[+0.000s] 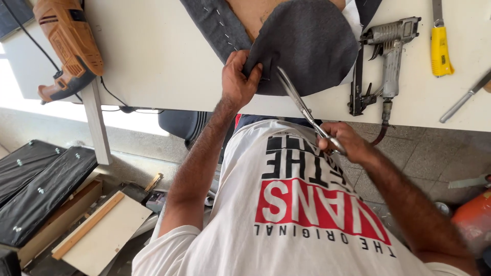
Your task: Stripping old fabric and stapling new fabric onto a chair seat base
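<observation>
Scissors [302, 107] meet grey fabric [307, 41] at the near edge of a white worktable [153, 51].

We look down on our own arms: our left hand [239, 79] pinches a fold of the fabric at the table's edge, fingers pressed together on the cloth, while our right hand [345, 143] is closed around the scissor handles, which it hides almost wholly. The blades stand slightly parted, their tips touching the fabric just beside the left hand. The fabric wraps a rounded panel whose far part is cut off by the frame; a row of staples [220, 23] shows along its left strip. On the table lie a pneumatic stapler [391, 51], a yellow utility knife [440, 48], its blade end cropped, and an orange drill [66, 46]. Dark padded panels [36, 189] rest on the floor to the left.
</observation>
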